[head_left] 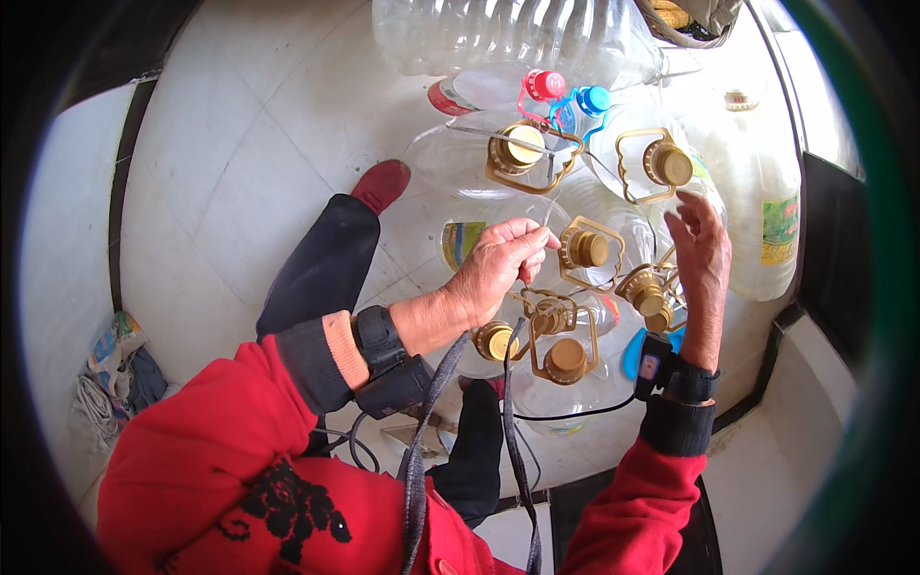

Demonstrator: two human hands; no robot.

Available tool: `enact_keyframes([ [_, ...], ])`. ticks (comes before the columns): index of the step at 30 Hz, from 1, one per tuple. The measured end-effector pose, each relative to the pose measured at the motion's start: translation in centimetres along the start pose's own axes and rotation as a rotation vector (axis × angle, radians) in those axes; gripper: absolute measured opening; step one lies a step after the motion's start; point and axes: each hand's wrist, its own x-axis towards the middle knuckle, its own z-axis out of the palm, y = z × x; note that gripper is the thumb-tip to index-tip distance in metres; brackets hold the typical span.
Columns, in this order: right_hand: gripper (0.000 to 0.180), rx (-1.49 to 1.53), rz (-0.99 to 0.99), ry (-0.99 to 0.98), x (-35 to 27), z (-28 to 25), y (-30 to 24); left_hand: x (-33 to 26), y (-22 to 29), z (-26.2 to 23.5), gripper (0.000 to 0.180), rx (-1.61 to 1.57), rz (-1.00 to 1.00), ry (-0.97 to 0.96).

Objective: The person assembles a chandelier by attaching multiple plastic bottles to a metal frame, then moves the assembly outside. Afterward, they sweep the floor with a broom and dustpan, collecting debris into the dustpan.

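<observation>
Pale tiled floor (240, 182) below our hands, bearing a close cluster of clear bottles (463, 243).

Item: thin pale strand (549, 213), at the fingertips of our left hand (503, 259) and running up from them among the bottles. Left hand: thumb and forefinger closed in a pinch, apparently upon that strand. Right hand (702, 244): loosely curled, a gap between thumb and fingers, nothing seen in it; whether a finer thread lies there we cannot tell.

Handling note, in our judgement: we do best to keep the pinch firm, draw the strand gently and guide it past the looped handles, lest it snag or tip a bottle.

Surroundings: one gold cap (589, 249) with its square handle just right of our left hand; another gold-capped neck (671, 165) just above our right fingertips. Beyond both hands, a red cap (547, 85), a blue cap (594, 100) and a large ribbed container (517, 43) on its side. Right of the right hand, a tall bottle (764, 220) with a green label.

Obstructions: handles crowding the space between our hands; dark straps (414, 479) hanging below the left; black cable (585, 414) below both.
</observation>
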Motion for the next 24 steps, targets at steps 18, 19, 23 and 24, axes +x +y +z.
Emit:
enact_keyframes([
  [18, 0.008, -0.293, -0.689, -0.371, 3.4, 9.1, -11.5, -0.1, -1.4, 0.0, 0.024, -0.079, -0.149, 0.036],
  [19, 0.008, -0.047, -0.567, -0.379, 3.5, 8.7, -11.1, -0.2, -1.4, 0.0, 0.024, -0.038, -0.149, 0.046],
  [23, 0.021, 0.693, -0.182, -0.374, 4.6, 6.0, -10.1, -0.2, -1.0, 0.0, 0.021, -0.127, -0.185, -0.068],
  [24, 0.024, 0.930, -0.024, -0.361, 4.7, 4.8, -9.7, -0.2, -0.9, 0.0, 0.021, -0.126, -0.171, -0.064],
])
